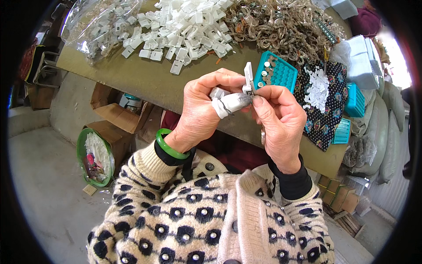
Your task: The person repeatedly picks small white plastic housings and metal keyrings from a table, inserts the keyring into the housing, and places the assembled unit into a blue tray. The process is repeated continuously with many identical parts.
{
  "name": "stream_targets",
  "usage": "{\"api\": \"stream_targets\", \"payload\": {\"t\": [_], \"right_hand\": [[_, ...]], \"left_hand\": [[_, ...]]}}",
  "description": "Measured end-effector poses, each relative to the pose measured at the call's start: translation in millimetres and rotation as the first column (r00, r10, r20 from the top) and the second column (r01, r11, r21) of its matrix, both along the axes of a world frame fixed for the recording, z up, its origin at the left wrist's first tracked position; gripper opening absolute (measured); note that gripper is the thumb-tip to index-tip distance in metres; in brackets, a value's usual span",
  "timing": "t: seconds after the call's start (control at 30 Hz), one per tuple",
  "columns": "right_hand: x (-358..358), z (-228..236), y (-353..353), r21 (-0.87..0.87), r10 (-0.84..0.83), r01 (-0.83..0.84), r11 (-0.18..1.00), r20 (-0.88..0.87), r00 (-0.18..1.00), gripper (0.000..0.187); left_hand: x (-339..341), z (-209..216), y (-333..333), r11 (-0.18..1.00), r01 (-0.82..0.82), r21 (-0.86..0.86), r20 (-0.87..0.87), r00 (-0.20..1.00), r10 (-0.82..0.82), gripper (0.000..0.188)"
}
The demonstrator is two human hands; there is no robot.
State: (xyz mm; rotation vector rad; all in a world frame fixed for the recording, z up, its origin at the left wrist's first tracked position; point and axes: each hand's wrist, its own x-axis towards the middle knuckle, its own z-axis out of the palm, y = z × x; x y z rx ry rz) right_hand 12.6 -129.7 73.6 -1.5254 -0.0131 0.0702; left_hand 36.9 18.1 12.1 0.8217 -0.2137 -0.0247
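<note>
Olive-brown board makes up the worktop [145, 79] in front of me, with bare concrete floor below it. Just above its near edge I hold a small white plastic clip [249, 79] upright between both hands, and every other place is easiest told from that clip.

My right hand [281, 121] has its thumb and forefinger closed on the clip's lower end, where a small metal part seems to sit; it is too small for me to be sure. My left hand [200, 112] is closed too, its thumb wrapped in grey and white tape and pressed in from the left against the same spot, with another white piece tucked under its fingers.

I judge I am in the middle of seating a metal bit into the clip. The next move calls for a firm, square push with the taped thumb while the right fingers keep the clip from twisting.

Just behind the clip stands a teal tray [283, 72] with small round metal pieces in its pockets. Further back and left lies a heap of white clips [184, 31], with a clear bag of more [99, 26] beyond. Behind and to the right is a tangle of brownish wire parts [281, 26]. Right of the clip, white scraps [317, 86] rest on a dark patterned cloth [323, 121]. Down to the left, on the floor, sits a green basin [81, 152].
</note>
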Motion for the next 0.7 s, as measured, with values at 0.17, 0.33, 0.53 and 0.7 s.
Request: {"api": "stream_targets", "payload": {"t": [0.17, 0.33, 0.53, 0.7], "right_hand": [[4, -18, 3, -0.321, 0.028, 0.131, 0.938, 0.446, 0.894, 0.014], [5, -34, 3, -0.507, 0.167, 0.384, 0.772, 0.744, 0.647, 0.033], [9, -41, -1, -0.507, 0.140, 0.430, 0.747, 0.752, 0.644, 0.021], [6, -40, -3, -0.338, 0.003, 0.219, 0.915, 0.549, 0.836, 0.013]], "left_hand": [[-5, 5, -1, 1.000, -0.015, 0.006, -0.138, 0.990, 0.016, 0.021], [-8, 12, -3, 0.987, -0.089, 0.135, -0.181, 0.977, 0.113, 0.021], [-10, 17, -10, 0.940, -0.122, 0.319, -0.202, 0.960, 0.193, 0.021], [-8, 18, -2, 0.981, 0.184, -0.066, -0.416, 0.888, -0.194, 0.024]]}}
